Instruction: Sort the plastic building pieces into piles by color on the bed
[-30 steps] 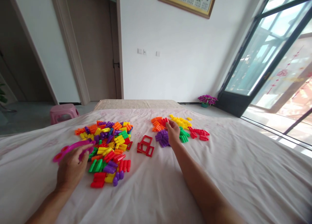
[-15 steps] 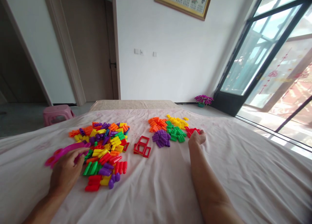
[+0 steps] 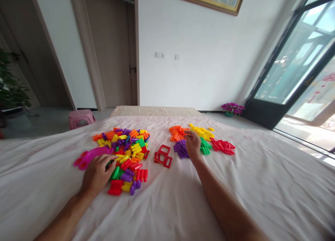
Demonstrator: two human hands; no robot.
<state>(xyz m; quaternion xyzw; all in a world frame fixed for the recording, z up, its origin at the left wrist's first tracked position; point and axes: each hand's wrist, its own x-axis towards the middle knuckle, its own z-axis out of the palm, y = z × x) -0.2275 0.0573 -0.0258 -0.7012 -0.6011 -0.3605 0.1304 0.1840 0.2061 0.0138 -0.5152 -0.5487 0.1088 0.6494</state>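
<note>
My left hand (image 3: 97,173) rests at the near left edge of a mixed heap of colourful plastic building pieces (image 3: 136,148). Its thumb and fingers are apart, curved over a dark green piece partly hidden by them. Beside it lies a pink curved plastic piece (image 3: 95,153) with red round parts. My right hand (image 3: 193,144) is above the sorted piles, fingers pointing left and apart, with nothing clearly visible in them. Around it are orange pieces (image 3: 176,132), purple pieces (image 3: 180,149), green pieces (image 3: 206,146) and yellow pieces (image 3: 202,132). Red pieces (image 3: 223,146) lie farther right.
Several red square frames (image 3: 162,156) lie between the heap and the sorted piles. A wrinkled pale cloth (image 3: 162,206) covers the surface. Beyond it stand a pink stool (image 3: 81,118) at the left and a pot of purple flowers (image 3: 232,109) at the right.
My right hand has moved left, away from the red pieces, to above the purple and green piles. My left hand stays by the mixed heap. The view has turned left.
</note>
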